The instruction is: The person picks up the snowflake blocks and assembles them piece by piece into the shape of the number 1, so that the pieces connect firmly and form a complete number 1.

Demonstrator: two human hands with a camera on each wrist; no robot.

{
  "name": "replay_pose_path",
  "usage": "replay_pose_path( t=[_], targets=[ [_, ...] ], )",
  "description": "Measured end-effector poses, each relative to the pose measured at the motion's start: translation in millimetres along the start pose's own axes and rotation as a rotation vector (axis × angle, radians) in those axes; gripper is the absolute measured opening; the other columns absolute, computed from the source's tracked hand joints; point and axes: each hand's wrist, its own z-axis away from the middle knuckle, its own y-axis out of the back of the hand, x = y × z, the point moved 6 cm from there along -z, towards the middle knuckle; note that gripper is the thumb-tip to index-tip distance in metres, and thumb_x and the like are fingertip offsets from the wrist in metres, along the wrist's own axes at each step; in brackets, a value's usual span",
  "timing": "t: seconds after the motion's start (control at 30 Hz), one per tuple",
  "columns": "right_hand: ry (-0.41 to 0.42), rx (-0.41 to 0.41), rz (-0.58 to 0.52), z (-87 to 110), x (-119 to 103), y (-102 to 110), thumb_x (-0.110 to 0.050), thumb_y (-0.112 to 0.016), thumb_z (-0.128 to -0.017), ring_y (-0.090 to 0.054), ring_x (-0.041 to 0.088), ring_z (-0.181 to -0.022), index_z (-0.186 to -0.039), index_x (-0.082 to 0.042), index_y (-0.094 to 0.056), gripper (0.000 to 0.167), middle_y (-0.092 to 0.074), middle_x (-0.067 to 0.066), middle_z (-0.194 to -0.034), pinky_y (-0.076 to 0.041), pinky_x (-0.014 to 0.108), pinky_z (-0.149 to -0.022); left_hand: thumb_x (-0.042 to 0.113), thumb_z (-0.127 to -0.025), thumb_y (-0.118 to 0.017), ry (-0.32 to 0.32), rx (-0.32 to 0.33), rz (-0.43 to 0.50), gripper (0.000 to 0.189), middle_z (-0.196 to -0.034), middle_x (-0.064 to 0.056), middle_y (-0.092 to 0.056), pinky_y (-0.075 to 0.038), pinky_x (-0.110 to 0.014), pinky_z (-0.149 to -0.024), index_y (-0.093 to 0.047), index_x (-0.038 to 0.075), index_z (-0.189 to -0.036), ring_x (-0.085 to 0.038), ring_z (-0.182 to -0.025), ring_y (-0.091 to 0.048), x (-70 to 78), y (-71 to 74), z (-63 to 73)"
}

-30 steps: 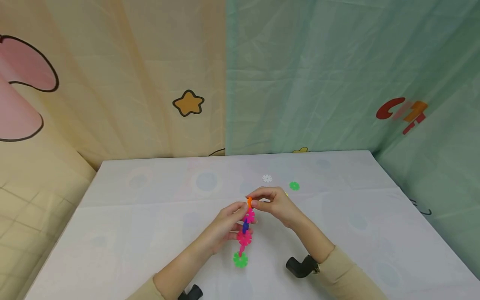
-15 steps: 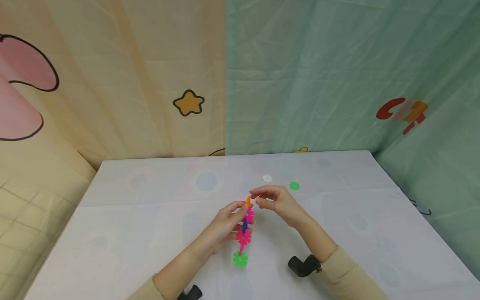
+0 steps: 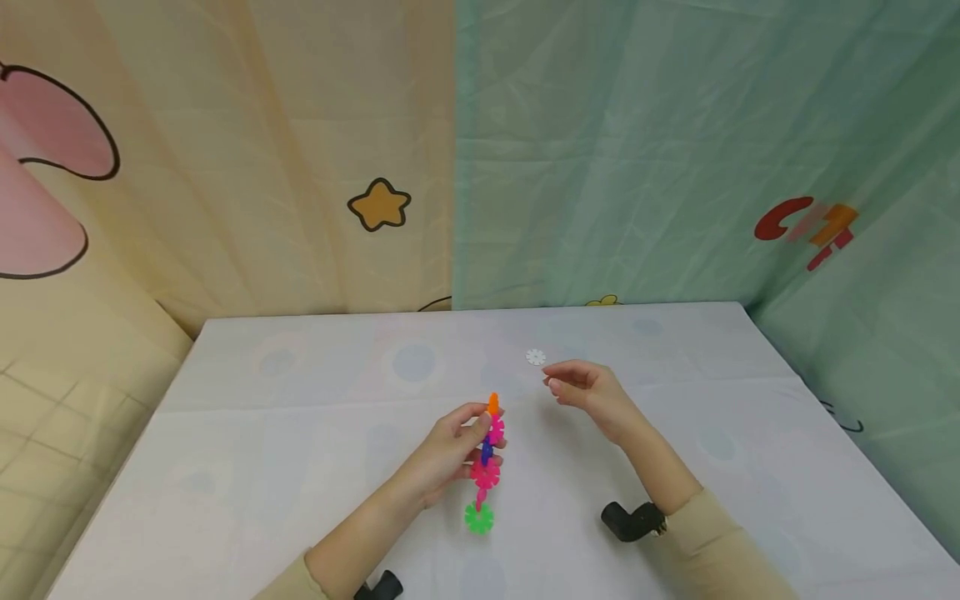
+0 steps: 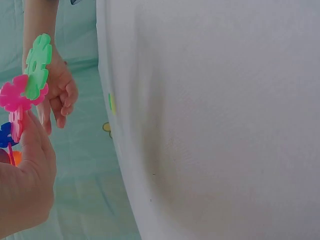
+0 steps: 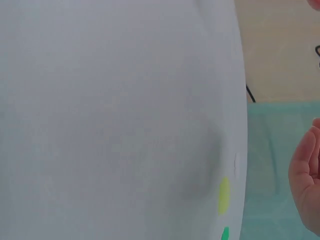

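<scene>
In the head view my left hand [image 3: 442,457] pinches a chain of plastic snowflake discs near its top. An orange disc [image 3: 493,404] tops the chain, followed by pink and blue ones. At its lower end hangs a green disc [image 3: 479,518], also plain in the left wrist view, where a pink disc [image 4: 15,95] joins it. My right hand [image 3: 596,398] hovers above the table to the chain's right, fingers loosely bent and holding nothing. Just beyond its fingertips lies a white disc [image 3: 536,357]. A yellow disc [image 5: 224,196] shows in the right wrist view, hidden in the head view.
The white-covered table [image 3: 300,467] runs back to a beige and green curtain [image 3: 637,167]. Another green disc [image 5: 225,233] lies near the yellow one. A black wrist mount [image 3: 632,522] sits on the right forearm, another [image 3: 379,586] on the left.
My right hand has let go of the orange disc and moved right and away from the chain, now covering the loose green disc. My left hand keeps its hold, almost still.
</scene>
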Motion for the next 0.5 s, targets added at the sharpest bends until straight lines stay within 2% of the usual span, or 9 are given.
replay_pose_path(
  t=[0.17,0.37,0.5],
  targets=[
    [-0.052,0.085,0.026,-0.9,9,32,-0.014,-0.063,-0.09,-0.06,0.019,-0.1,-0.124,0.012,-0.049,0.045,-0.061,0.014,-0.113,-0.051,0.024,-0.081,0.034,-0.096,-0.051,-0.008,-0.011,0.006,0.047,-0.103,-0.018,-0.063,-0.054,-0.028,-0.068,-0.044,0.006,-0.133,-0.03,-0.09,-0.066,0.2,0.4,0.4],
    [-0.095,0.147,0.07,0.8,14,59,-0.012,-0.061,-0.09,-0.061,0.016,-0.09,-0.126,0.012,-0.047,0.046,-0.06,0.001,-0.097,-0.051,0.024,-0.08,0.032,-0.096,-0.051,-0.01,-0.011,0.006,0.045,-0.102,-0.018,-0.063,-0.054,-0.028,-0.068,-0.045,0.006,-0.132,-0.03,-0.09,-0.066,0.4,1.1,0.9],
    [-0.145,0.178,0.083,-1.9,20,72,-0.01,-0.061,-0.09,-0.06,0.013,-0.083,-0.127,0.012,-0.046,0.045,-0.058,-0.002,-0.09,-0.051,0.023,-0.077,0.032,-0.096,-0.051,-0.009,-0.01,0.01,0.046,-0.104,-0.02,-0.062,-0.054,-0.028,-0.069,-0.044,0.006,-0.133,-0.031,-0.091,-0.066,-0.4,1.5,0.6]
  ],
)
